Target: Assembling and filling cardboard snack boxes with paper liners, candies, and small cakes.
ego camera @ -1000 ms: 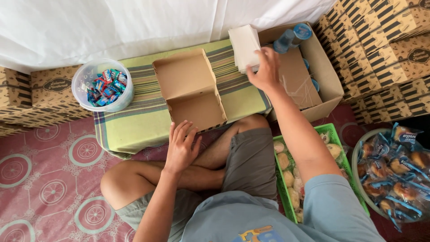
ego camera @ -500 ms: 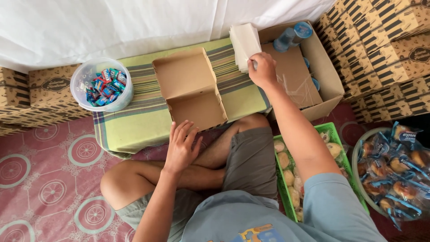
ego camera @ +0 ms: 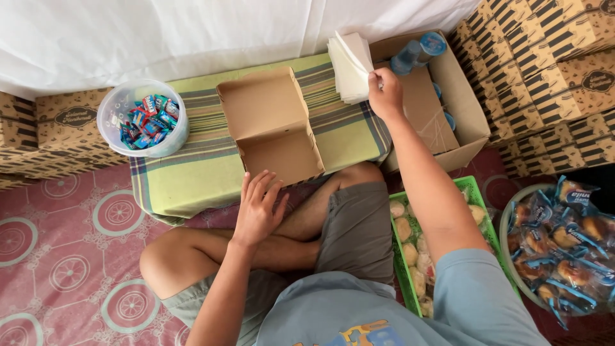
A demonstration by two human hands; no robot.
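Note:
My right hand (ego camera: 384, 96) reaches forward and pinches the right edge of a stack of white paper sheets (ego camera: 349, 64), which stands fanned and tilted at the far end of the low table. My left hand (ego camera: 256, 208) rests open on my knee, fingers spread, just in front of an open brown cardboard box (ego camera: 269, 125). That box has two empty compartments and lies on the green striped cloth (ego camera: 192, 166) covering the table.
A clear tub of wrapped candies (ego camera: 144, 122) stands at the table's left end. A large carton (ego camera: 461, 109) with blue-capped bottles (ego camera: 419, 51) is on the right. Near my right leg sit a green basket of buns (ego camera: 474, 192) and a bowl of wrapped pastries (ego camera: 564, 243). Printed boxes (ego camera: 551, 64) are stacked alongside.
My right hand has shifted from the top of the paper stack to its right edge, and the sheets now stand fanned out. My left hand has stayed in place.

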